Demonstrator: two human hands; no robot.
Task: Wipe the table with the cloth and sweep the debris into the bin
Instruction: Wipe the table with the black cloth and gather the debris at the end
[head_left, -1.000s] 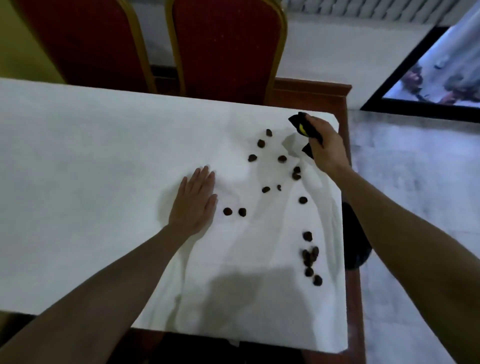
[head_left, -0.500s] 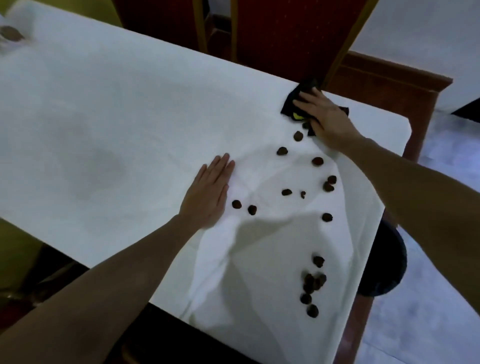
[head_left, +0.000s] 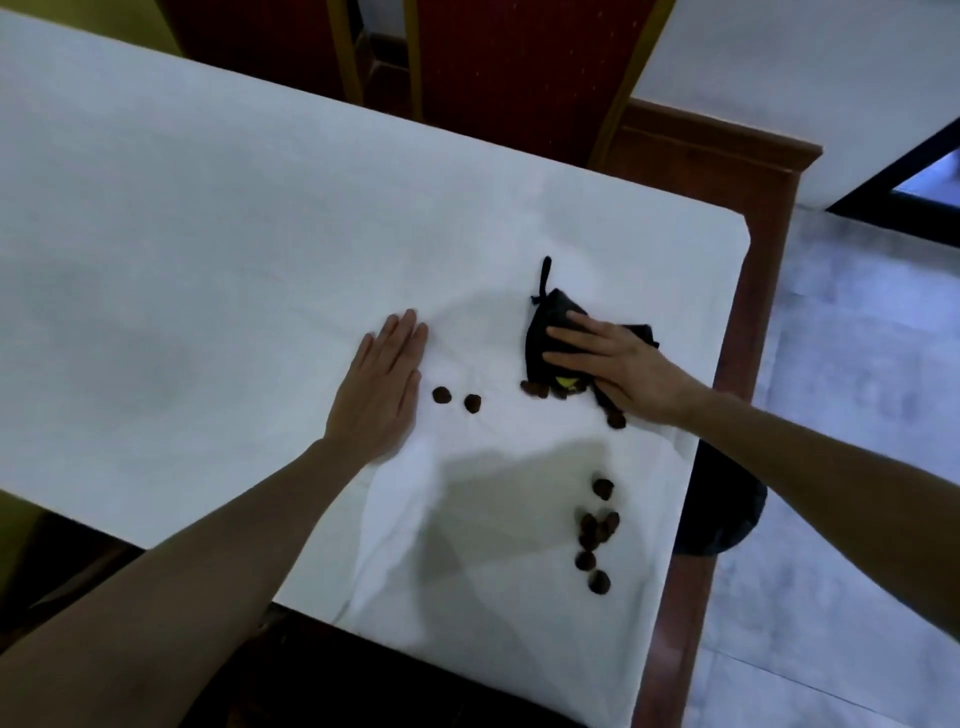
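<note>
Head view: the black cloth (head_left: 550, 332) sits flat on the white-covered bench (head_left: 208, 234), pinned under the right hand (head_left: 618, 364); that hand's fingers (head_left: 569, 338) lie straight and pressed down on it, not curled round it; a few bits of debris (head_left: 535, 388) are bunched just at the cloth's near edge, right below the fingertips; the bigger debris pile (head_left: 595, 530) lies further toward the person from those fingers, near the bench's right edge; the dark bin (head_left: 727, 519) pokes out just past that edge, so I'd guess the sweep goes near and right; two stray pieces (head_left: 457, 400) sit just beside the left hand (head_left: 382, 389), which rests flat, fingers straight, holding nothing.
</note>
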